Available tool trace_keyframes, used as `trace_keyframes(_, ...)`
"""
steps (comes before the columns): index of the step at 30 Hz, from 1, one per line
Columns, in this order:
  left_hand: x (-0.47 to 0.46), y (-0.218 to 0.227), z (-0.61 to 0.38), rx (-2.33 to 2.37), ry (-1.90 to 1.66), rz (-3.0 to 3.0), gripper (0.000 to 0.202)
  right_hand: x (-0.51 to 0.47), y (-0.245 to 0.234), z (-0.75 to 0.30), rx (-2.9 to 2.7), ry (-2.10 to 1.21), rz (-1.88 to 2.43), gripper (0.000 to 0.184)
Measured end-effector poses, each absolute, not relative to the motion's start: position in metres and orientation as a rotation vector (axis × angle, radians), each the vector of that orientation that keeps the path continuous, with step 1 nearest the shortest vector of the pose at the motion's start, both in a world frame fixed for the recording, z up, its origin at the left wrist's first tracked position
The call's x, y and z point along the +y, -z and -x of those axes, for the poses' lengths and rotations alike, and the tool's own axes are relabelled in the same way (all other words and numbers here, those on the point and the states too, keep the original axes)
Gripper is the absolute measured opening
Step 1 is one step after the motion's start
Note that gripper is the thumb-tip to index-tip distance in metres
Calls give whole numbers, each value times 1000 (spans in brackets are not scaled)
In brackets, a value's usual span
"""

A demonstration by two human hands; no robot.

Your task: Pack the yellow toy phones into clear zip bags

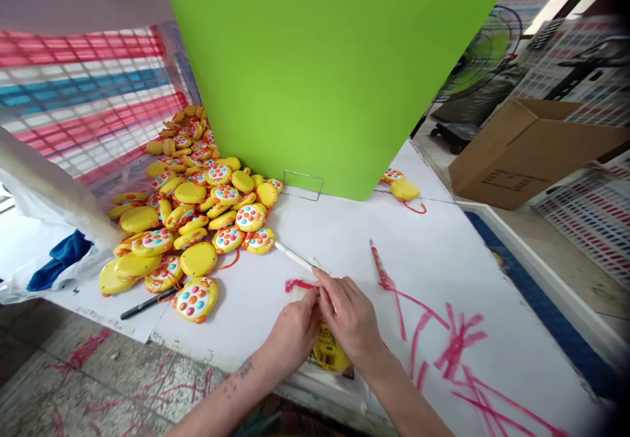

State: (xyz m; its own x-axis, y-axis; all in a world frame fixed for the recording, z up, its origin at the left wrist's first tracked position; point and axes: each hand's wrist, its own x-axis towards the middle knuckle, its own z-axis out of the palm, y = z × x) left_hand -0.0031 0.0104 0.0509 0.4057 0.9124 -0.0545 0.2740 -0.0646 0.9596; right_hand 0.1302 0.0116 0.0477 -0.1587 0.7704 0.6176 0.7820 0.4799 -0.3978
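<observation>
My left hand and my right hand meet near the table's front edge, with fingers pinched together. A red plastic strip sticks out to the left from where the fingertips touch. Under and between the hands is a yellow package with a printed barcode, partly covered by my fingers. Just beyond them lies a slim white stick. To the left is a heap of yellow duck-shaped toys with coloured round buttons; the nearest toy lies beside a black marker.
A tall green panel stands across the back of the white table. Red strips and a red-wrapped cutter-like tool lie to the right. A blue cloth is at far left; a cardboard box and fan stand beyond.
</observation>
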Motion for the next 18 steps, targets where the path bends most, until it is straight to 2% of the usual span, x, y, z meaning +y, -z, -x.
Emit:
trace_keyframes(4, 11, -53, 2, 1083, -625, -1658, 35, 12, -43, -141, -1511, -494, 1394, 33)
trace_keyframes(7, 13, -47, 5, 1058, -621, -1574, 35, 16, -36, -164, -1111, -764, 1392, 31)
trace_keyframes(12, 17, -20, 12, 1016, -669, -1246, 34, 12, -22, -233, -553, -798, 1275, 37)
trace_keyframes(18, 25, 5, 16, 947, -677, -982, 39, -16, -12, -291, -336, -687, 1340, 36)
